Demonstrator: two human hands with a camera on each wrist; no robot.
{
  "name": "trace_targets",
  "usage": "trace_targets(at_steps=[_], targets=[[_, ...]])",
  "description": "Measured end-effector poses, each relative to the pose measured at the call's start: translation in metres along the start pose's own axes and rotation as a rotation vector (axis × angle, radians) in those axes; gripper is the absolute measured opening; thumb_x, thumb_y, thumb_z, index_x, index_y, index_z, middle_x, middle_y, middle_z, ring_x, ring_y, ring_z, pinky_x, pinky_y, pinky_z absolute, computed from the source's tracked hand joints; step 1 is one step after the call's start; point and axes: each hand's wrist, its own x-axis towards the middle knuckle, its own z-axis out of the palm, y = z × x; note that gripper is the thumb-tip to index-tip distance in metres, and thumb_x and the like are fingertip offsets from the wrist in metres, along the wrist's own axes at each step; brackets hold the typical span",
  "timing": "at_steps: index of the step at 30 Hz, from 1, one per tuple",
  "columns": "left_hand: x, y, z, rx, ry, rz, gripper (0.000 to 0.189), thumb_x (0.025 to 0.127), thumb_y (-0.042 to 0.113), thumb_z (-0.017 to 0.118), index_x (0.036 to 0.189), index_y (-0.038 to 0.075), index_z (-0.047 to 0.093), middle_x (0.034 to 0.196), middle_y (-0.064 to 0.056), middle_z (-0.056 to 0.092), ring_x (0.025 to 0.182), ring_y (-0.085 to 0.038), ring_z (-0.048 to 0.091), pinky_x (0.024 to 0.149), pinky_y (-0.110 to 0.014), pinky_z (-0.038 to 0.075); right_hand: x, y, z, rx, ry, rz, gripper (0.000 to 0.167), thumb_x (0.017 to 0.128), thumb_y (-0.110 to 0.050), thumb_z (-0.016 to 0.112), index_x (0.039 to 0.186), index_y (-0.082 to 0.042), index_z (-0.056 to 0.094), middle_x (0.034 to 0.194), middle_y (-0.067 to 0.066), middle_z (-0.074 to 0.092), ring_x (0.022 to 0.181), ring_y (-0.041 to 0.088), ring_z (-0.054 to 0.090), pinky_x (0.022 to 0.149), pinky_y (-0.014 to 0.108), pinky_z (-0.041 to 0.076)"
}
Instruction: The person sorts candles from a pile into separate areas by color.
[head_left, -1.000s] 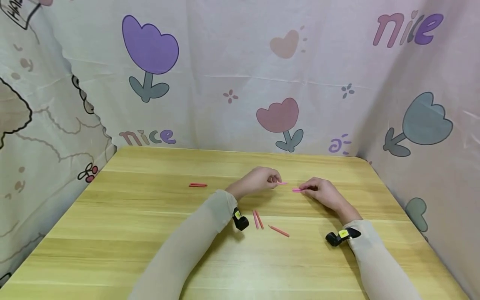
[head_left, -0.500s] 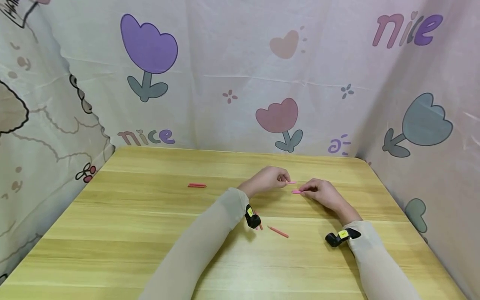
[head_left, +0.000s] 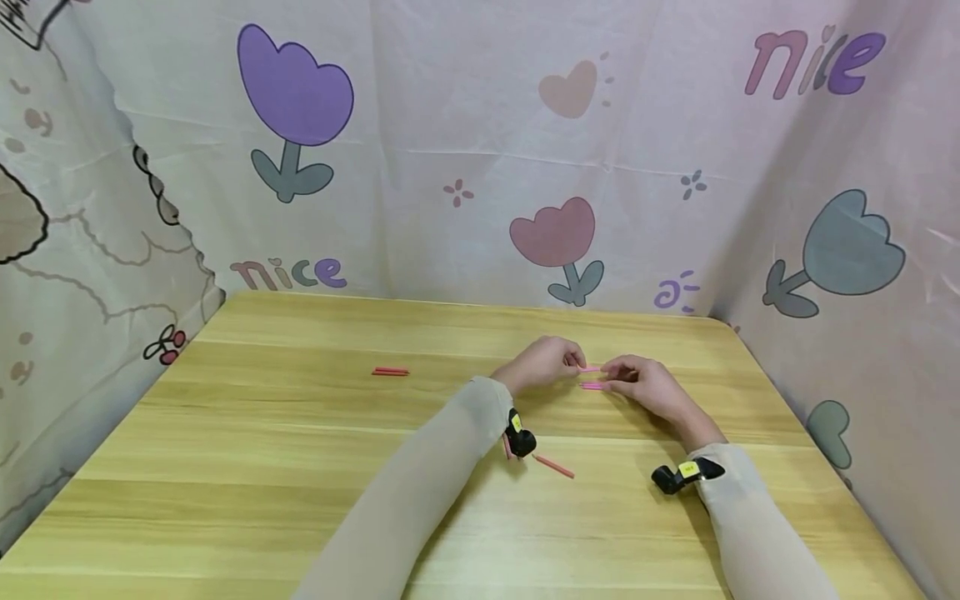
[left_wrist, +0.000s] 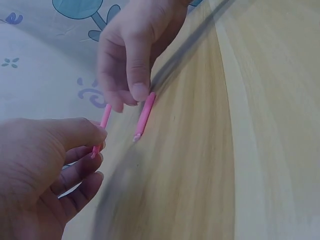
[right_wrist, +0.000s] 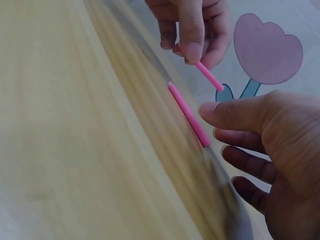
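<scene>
My left hand [head_left: 553, 360] pinches a slim pink candle [left_wrist: 106, 116] between thumb and fingertips, held above the table's far right part. Its free end points toward my right hand [head_left: 647, 383]. That hand has its thumb and fingers spread apart with nothing gripped, and the fingertips are close to the held candle's end. Just below them more pink candle [right_wrist: 189, 114] lies on the wood, its pale wick end toward the left hand. In the right wrist view the right thumb [right_wrist: 215, 114] is right beside it.
Two red candles [head_left: 391, 372] lie side by side farther left on the wooden table [head_left: 262, 467]. Another reddish candle [head_left: 553, 466] lies nearer the front, and others [head_left: 507, 448] are partly hidden behind the left wrist camera [head_left: 520, 435]. A printed curtain [head_left: 435, 100] stands behind the table.
My left hand has moved right with its pink candle, up to the right hand. The right hand has let go of the pink candle on the table and its fingers have spread.
</scene>
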Motion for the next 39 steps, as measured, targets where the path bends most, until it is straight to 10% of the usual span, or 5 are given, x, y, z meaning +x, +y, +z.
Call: trace_targets(at_steps=[39], targets=[[0.012, 0.008, 0.024, 0.041, -0.036, -0.033, 0.01, 0.096, 0.02, 0.066, 0.098, 0.017, 0.074, 0.089, 0.011, 0.067, 0.081, -0.006, 0.056, 0.077, -0.019, 0.043, -0.001, 0.007, -0.003, -0.015, -0.053, -0.052, 0.016, 0.088, -0.015, 0.075, 0.104, -0.013, 0.076, 0.098, 0.001, 0.068, 0.092, 0.019, 0.06, 0.084, 0.036, 0.046]])
